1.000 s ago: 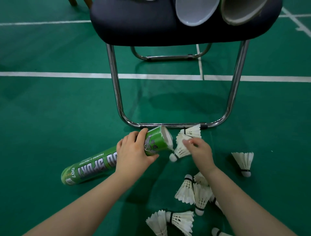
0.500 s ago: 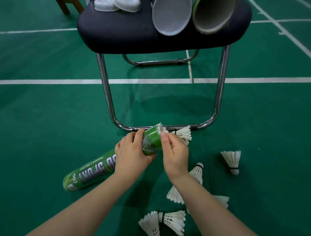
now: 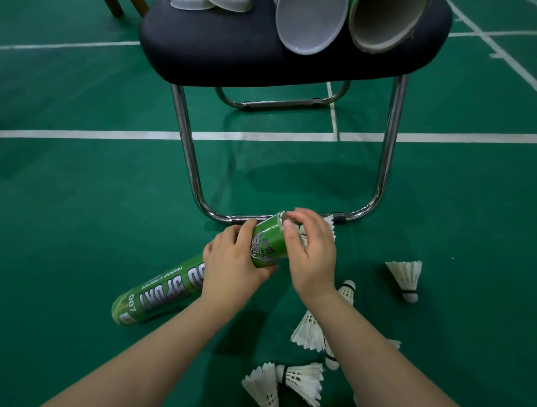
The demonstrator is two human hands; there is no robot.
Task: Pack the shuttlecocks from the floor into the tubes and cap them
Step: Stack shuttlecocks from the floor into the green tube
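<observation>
A green shuttlecock tube [image 3: 162, 293] lies slanted on the green floor, its open end raised toward the chair. My left hand [image 3: 232, 261] grips it just below that end. My right hand [image 3: 313, 255] is curled over the tube mouth, thumb and fingers closed on a white shuttlecock [image 3: 302, 236] whose feathers show at the rim. Another shuttlecock [image 3: 331, 228] peeks out behind my right hand. Loose ones lie at the right [image 3: 405, 276], under my right forearm [image 3: 311, 331], and as a nested pair near the bottom edge [image 3: 302, 380].
A dark padded chair [image 3: 218, 52] on a chrome frame [image 3: 186, 145] stands straight ahead, its floor bar just beyond my hands. On the seat lie a white cap [image 3: 311, 26], a second open tube [image 3: 383, 23] and more white caps [image 3: 189, 3]. White court lines cross the floor.
My right hand has carried a shuttlecock from beside the tube into its mouth and now covers the opening. My view has moved closer. The left hand has kept its hold.
</observation>
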